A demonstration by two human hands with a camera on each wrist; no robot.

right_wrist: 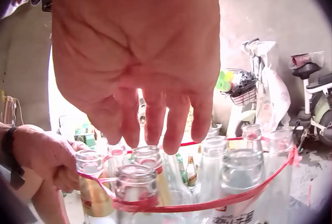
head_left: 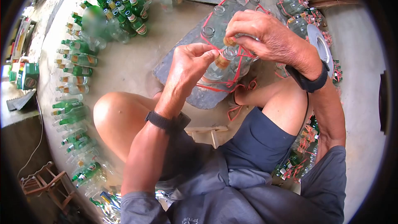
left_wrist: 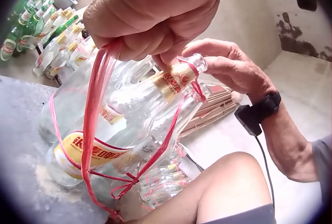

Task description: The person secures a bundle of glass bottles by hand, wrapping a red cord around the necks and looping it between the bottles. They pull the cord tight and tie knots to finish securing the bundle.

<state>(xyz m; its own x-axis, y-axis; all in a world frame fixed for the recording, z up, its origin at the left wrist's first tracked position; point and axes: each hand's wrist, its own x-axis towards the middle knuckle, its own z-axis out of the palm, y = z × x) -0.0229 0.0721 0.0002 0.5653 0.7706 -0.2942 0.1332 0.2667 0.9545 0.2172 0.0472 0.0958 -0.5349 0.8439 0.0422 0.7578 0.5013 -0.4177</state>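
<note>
A bundle of clear glass bottles (head_left: 215, 72) stands upright on a dark slab, with red plastic string (left_wrist: 92, 115) looped around the necks and lower down around the bodies. My left hand (head_left: 188, 64) pinches the string beside the near bottle's neck (left_wrist: 174, 81), which carries a gold label; a length hangs from its fingers in the left wrist view. Over the bottle tops is my right hand (head_left: 265, 35). Its fingers (right_wrist: 176, 125) hang down loosely in the right wrist view, and in the left wrist view they reach the near bottle's mouth.
Green bottles (head_left: 124, 12) stand crowded at the back left, and more bottles (head_left: 74, 70) line the left side. Tied bundles of clear bottles (head_left: 292, 4) stand at the right. The dark slab (head_left: 166, 68) lies between the person's knees. An electric scooter (right_wrist: 316, 94) stands behind.
</note>
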